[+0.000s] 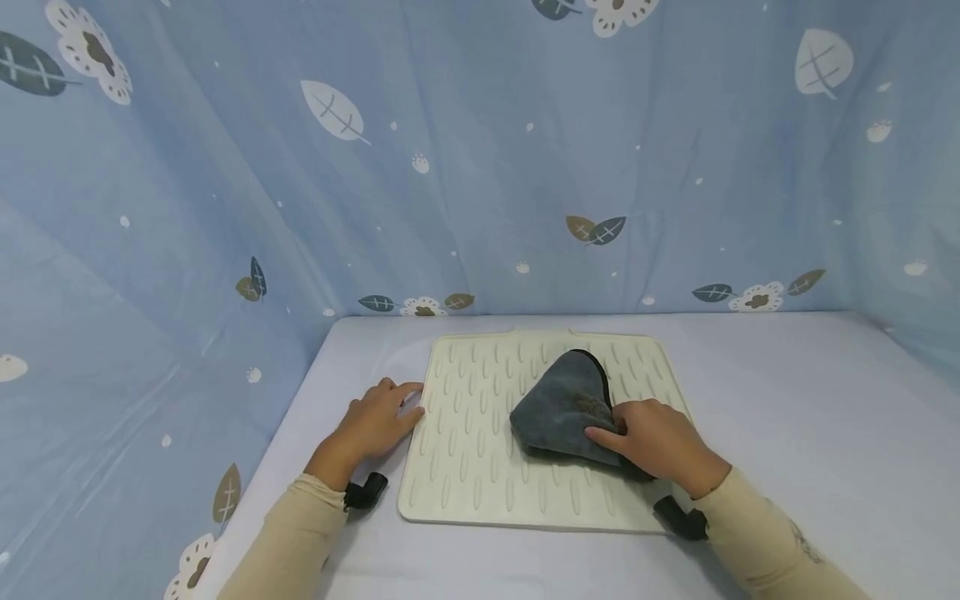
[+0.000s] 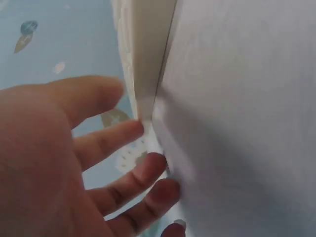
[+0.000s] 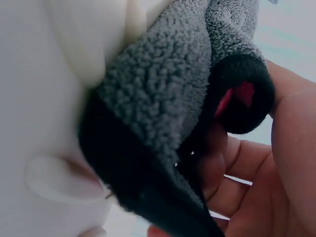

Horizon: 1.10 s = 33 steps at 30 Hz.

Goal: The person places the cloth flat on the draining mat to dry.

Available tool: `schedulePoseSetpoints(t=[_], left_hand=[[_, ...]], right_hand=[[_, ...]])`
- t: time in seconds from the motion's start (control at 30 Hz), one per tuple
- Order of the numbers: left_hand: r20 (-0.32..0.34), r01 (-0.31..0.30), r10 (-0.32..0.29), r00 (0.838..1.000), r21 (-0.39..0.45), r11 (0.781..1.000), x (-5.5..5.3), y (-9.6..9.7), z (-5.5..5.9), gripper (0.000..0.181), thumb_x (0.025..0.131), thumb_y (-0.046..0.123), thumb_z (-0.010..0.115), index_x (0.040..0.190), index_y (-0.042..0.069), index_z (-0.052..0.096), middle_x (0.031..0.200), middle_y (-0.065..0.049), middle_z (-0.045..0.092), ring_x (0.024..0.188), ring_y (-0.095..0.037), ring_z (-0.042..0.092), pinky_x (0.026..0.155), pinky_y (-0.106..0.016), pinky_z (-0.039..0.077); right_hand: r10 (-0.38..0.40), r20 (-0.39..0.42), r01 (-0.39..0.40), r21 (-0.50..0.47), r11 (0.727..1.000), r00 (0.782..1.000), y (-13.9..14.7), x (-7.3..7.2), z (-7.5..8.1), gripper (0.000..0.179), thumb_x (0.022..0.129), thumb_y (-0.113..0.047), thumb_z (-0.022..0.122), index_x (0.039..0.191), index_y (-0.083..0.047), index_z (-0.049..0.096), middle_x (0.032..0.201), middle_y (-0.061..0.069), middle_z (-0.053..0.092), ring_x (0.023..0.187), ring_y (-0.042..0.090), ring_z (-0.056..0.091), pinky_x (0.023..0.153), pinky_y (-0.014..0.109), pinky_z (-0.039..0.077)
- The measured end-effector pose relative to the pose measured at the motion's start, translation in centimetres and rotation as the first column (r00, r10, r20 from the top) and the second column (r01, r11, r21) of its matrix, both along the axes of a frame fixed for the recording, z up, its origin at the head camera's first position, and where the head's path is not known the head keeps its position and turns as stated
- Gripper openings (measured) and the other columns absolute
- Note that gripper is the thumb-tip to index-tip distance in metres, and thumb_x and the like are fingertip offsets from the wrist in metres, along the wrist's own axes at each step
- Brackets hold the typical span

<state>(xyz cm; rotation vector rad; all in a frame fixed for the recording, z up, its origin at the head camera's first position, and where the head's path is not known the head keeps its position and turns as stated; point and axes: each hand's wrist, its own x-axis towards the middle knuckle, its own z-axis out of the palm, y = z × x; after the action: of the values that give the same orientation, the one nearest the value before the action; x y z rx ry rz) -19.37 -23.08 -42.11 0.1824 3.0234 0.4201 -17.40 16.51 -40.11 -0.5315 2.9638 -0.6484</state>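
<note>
A cream ribbed mat [image 1: 465, 467] lies flat on the white surface. On its right half is a folded grey cloth [image 1: 558, 408] with dark edging. My right hand [image 1: 660, 437] grips the cloth's near right corner between thumb and fingers. Up close in the right wrist view, the fleecy grey cloth [image 3: 153, 79] has a black border and a bit of red inside a fold. At the mat's left edge is my left hand [image 1: 378, 423], its fingers loosely spread and holding nothing. Its fingertips [image 2: 136, 127] are close to the mat's side; whether they touch is hard to tell.
A blue curtain [image 1: 487, 167] with leaf and flower prints hangs behind the surface and along the left. White cloth [image 1: 810, 467] covers the surface around the mat. A black wrist device [image 1: 366, 492] sits at my left wrist, another [image 1: 681, 518] at my right.
</note>
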Motion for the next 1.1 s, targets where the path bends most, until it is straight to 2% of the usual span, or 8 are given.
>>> schedulePoseSetpoints(t=[0.17, 0.3, 0.37, 0.5, 0.63, 0.73, 0.83, 1.1], left_hand=[[-0.112, 0.037, -0.042, 0.993, -0.042, 0.998, 1.1, 2.0, 1.6, 0.044, 0.099, 0.037, 0.060, 0.140, 0.020, 0.059, 0.120, -0.010, 0.063, 0.108, -0.028, 0.061, 0.083, -0.053, 0.045], [-0.195, 0.134, -0.135, 0.971, -0.017, 0.991, 2.6, 4.7, 3.1, 0.041, 0.098, 0.035, 0.063, 0.137, 0.021, 0.061, 0.119, -0.007, 0.065, 0.109, -0.027, 0.063, 0.083, -0.051, 0.046], [-0.216, 0.213, -0.208, 0.954, -0.003, 0.977, 3.4, 6.1, 3.6, 0.041, 0.098, 0.035, 0.063, 0.137, 0.022, 0.061, 0.118, -0.004, 0.065, 0.109, -0.026, 0.063, 0.084, -0.050, 0.047], [-0.202, 0.354, -0.346, 0.916, 0.000, 0.935, 4.9, 8.8, 4.2, 0.042, 0.099, 0.037, 0.062, 0.140, 0.025, 0.059, 0.120, -0.001, 0.064, 0.108, -0.021, 0.063, 0.087, -0.049, 0.046], [-0.192, 0.451, -0.457, 0.868, -0.077, 0.889, 5.8, 10.9, 3.8, 0.042, 0.100, 0.038, 0.060, 0.140, 0.027, 0.058, 0.123, 0.002, 0.062, 0.111, -0.018, 0.061, 0.087, -0.045, 0.047], [-0.211, 0.486, -0.509, 0.835, -0.153, 0.860, 6.0, 11.9, 3.3, 0.041, 0.100, 0.039, 0.060, 0.139, 0.028, 0.059, 0.124, 0.003, 0.061, 0.114, -0.017, 0.060, 0.087, -0.043, 0.049], [-0.222, 0.484, -0.519, 0.825, -0.197, 0.853, 6.1, 12.4, 2.8, 0.040, 0.099, 0.037, 0.062, 0.138, 0.027, 0.060, 0.124, 0.003, 0.062, 0.114, -0.016, 0.061, 0.086, -0.043, 0.051], [-0.184, 0.466, -0.511, 0.840, -0.240, 0.852, 6.4, 12.6, 2.5, 0.039, 0.098, 0.033, 0.065, 0.135, 0.027, 0.061, 0.121, 0.003, 0.063, 0.110, -0.016, 0.064, 0.090, -0.046, 0.052]], right_hand=[[0.014, -0.020, -0.014, -0.003, 1.000, 1.000, -0.1, -0.1, -0.4, 0.052, 0.092, -0.048, 0.068, 0.058, -0.019, 0.041, 0.051, -0.007, 0.029, 0.043, 0.010, 0.034, 0.046, 0.027, 0.030], [0.038, -0.035, -0.038, -0.002, 0.999, 0.999, -0.1, -0.2, -0.6, 0.051, 0.092, -0.046, 0.068, 0.058, -0.019, 0.042, 0.052, -0.007, 0.030, 0.044, 0.010, 0.035, 0.047, 0.026, 0.030], [0.046, -0.044, -0.046, -0.004, 0.999, 0.998, 0.0, -0.2, -0.6, 0.050, 0.092, -0.045, 0.068, 0.058, -0.019, 0.042, 0.052, -0.007, 0.030, 0.044, 0.010, 0.035, 0.047, 0.026, 0.030], [0.061, -0.064, -0.061, -0.005, 0.998, 0.996, 0.1, -0.3, -0.6, 0.048, 0.093, -0.044, 0.068, 0.060, -0.019, 0.043, 0.053, -0.006, 0.031, 0.045, 0.010, 0.035, 0.048, 0.025, 0.030], [0.075, -0.091, -0.075, -0.005, 0.997, 0.993, 0.1, -0.1, -0.5, 0.046, 0.092, -0.041, 0.070, 0.062, -0.018, 0.045, 0.054, -0.005, 0.034, 0.046, 0.010, 0.036, 0.050, 0.025, 0.030], [0.080, -0.115, -0.081, -0.012, 0.997, 0.990, -0.1, -0.1, -0.4, 0.043, 0.091, -0.038, 0.072, 0.063, -0.018, 0.046, 0.054, -0.005, 0.036, 0.047, 0.009, 0.037, 0.051, 0.025, 0.031], [0.099, -0.121, -0.102, -0.016, 0.995, 0.988, -0.3, 0.0, -0.4, 0.037, 0.091, -0.035, 0.072, 0.067, -0.018, 0.050, 0.056, -0.005, 0.039, 0.049, 0.008, 0.037, 0.052, 0.024, 0.031], [0.172, -0.171, -0.172, 0.017, 0.985, 0.970, -0.7, 0.4, -0.2, 0.020, 0.094, -0.030, 0.070, 0.095, -0.010, 0.065, 0.069, -0.006, 0.050, 0.062, 0.004, 0.045, 0.059, 0.027, 0.039]])
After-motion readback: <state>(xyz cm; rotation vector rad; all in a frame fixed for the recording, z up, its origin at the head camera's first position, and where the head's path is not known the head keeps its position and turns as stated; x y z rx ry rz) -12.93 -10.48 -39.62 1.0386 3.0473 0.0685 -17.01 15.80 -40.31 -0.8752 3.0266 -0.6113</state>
